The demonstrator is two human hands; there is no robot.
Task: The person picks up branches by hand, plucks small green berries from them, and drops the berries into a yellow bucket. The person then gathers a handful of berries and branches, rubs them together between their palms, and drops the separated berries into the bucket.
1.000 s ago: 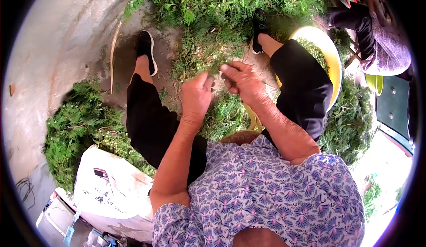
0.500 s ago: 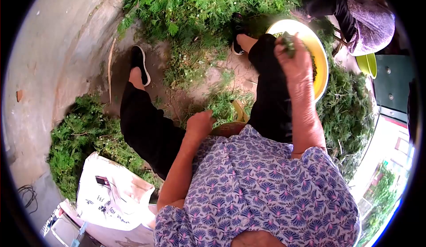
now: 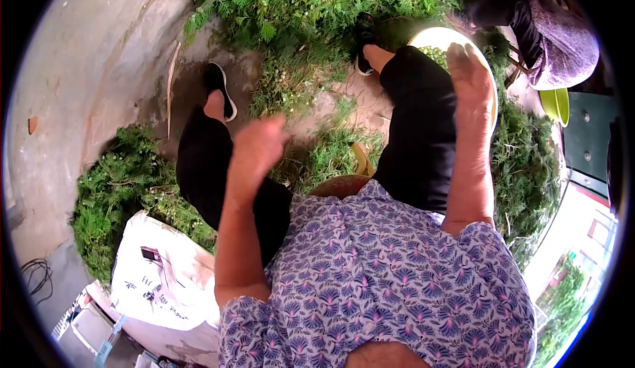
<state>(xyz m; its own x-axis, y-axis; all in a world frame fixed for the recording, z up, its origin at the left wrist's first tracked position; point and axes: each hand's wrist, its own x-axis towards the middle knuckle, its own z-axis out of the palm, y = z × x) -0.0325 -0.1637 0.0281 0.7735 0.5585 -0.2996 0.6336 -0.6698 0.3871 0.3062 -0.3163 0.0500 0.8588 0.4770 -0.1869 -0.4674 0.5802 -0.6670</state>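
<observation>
My right hand (image 3: pixel 471 80) is over the yellow basin (image 3: pixel 428 36), its fingers stretched out and hiding much of the inside. Small green pieces (image 3: pixel 434 55) lie in the basin beside the fingertips. Above my left knee, my left hand (image 3: pixel 256 149) is smeared by motion, and its grip does not show clearly. Between my thighs sits a reddish round container (image 3: pixel 340 185), partly covered by my shirt. A curved yellow piece (image 3: pixel 361 159) stands at its edge, next to loose green sprigs (image 3: pixel 327 153).
A large heap of leafy green branches (image 3: pixel 317 0) fills the far side. More branches lie left (image 3: pixel 126 183) and right (image 3: pixel 526 163). A white sack (image 3: pixel 155 282) stands at lower left. Another person (image 3: pixel 562 40) sits at upper right, near a green bucket (image 3: pixel 555 105).
My right hand held a green clump over the basin; now its fingers are extended there and the clump no longer shows. My left hand has moved left and forward from the lap container.
</observation>
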